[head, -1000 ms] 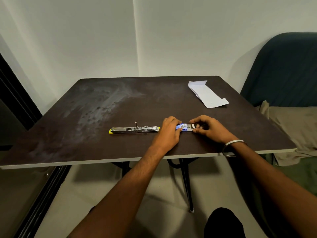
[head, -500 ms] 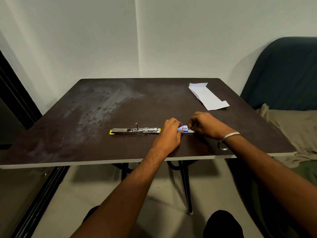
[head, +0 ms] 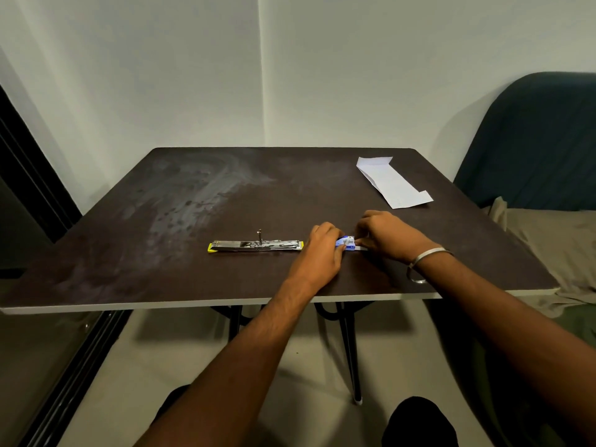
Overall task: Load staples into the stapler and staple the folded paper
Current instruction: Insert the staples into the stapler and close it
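looking down from the head camera, we note a dark brown table (head: 161, 227) with a worn, pale-smeared patch on its left half. on it, near the front middle, a stapler (head: 255, 246) lies swung fully open and flat, a long metal strip running left to right with a yellow tip at each end and a small upright post at its middle. just to its right, our left hand (head: 319, 253) rests knuckles-up on the table, fingers curled down onto the left end of a small blue and white staple box (head: 346, 243); it appears to pin or grip the box, though the fingertips are hidden from us. our right hand (head: 383, 235) meets the box from the other side, fingers bent and pinched at its right end, where a thin white strip (head: 361, 248) sticks out toward the wrist; whether that strip is a flap or a drawer we cannot tell. the right wrist carries a metal bangle (head: 425, 262). the stapler and the box lie in one line, close but apart, with the left hand between them. the folded paper (head: 395, 185), white, with turned flaps at both ends, lies flat at the far right corner, well apart from both hands and untouched. a dark blue cushion (head: 532, 140) stands beyond the table's right edge.
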